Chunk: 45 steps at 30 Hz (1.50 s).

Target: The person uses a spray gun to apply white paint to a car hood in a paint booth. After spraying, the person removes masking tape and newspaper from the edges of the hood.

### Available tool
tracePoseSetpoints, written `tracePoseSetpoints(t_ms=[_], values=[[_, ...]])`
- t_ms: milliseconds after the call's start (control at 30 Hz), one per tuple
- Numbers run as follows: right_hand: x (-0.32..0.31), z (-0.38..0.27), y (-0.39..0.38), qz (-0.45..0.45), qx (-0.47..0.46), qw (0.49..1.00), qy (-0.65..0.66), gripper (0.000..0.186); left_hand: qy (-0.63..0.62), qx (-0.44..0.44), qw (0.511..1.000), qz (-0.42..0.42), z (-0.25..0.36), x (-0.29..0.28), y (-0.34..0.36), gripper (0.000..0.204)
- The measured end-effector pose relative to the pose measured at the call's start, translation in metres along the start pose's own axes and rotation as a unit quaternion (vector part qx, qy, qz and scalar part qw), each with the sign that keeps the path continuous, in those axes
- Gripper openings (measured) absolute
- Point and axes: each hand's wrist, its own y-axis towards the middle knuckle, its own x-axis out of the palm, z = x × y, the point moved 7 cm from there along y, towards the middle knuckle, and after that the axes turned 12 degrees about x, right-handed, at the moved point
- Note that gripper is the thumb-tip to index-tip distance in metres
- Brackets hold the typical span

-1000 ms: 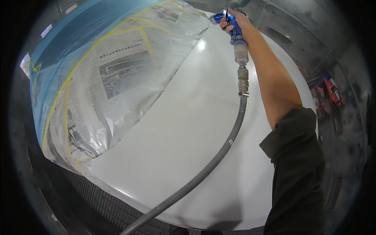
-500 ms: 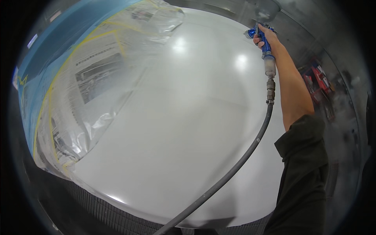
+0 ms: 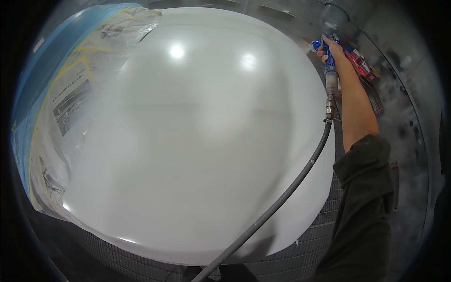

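Observation:
My right hand [image 3: 334, 50] is closed round the grip of a blue spray gun [image 3: 330, 62], its fingers at the trigger. A translucent paint cup [image 3: 334, 19] sits on top of the gun. From the bottom of the grip, a dark air hose [image 3: 286, 195] curves down across the view. The gun is at the far right edge of a broad, glossy white vehicle panel [image 3: 188, 155], shaped like a hood, its nozzle turned left toward the panel. My left hand is out of view.
Clear plastic sheeting [image 3: 96, 56], newspaper [image 3: 73, 105] and yellow tape cover the left side, beside a blue section [image 3: 42, 89]. Dark floor grating [image 3: 300, 251] runs below the panel. Red items [image 3: 361, 66] stand beyond my forearm. The hose crosses above the panel.
The view has shifted, so the panel and its masking now sit farther left. My right hand, still gripping the spray gun, appears slightly lower and farther right, and more of the cup shows.

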Motion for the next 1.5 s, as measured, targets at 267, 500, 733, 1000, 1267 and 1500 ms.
tracePoseSetpoints(t_ms=[267,500,733,1000,1267,1500], values=[[-0.192,-0.004,-0.018,0.134,-0.002,0.991,0.008,0.042,0.008,-0.008,1.000,0.002,-0.005,0.068,-0.073,0.022],[-0.305,0.008,-0.130,0.064,-0.046,0.997,0.021,0.043,-0.036,-0.068,0.997,0.005,-0.061,0.107,-0.152,0.021],[-0.394,0.072,-0.318,-0.101,-0.086,0.991,0.007,0.040,0.148,0.127,0.981,0.001,-0.057,0.170,-0.240,0.022],[-0.502,0.139,-0.382,-0.200,-0.021,0.979,-0.020,0.038,0.214,0.203,0.955,-0.022,-0.095,0.286,-0.356,0.029],[-0.579,0.151,-0.311,-0.312,-0.039,0.945,-0.086,0.037,0.110,0.111,0.981,0.113,-0.106,0.477,-0.417,0.014],[-0.630,0.130,-0.219,-0.430,0.018,0.900,-0.067,0.035,0.199,0.028,0.973,0.113,-0.109,0.647,-0.483,0.023]])
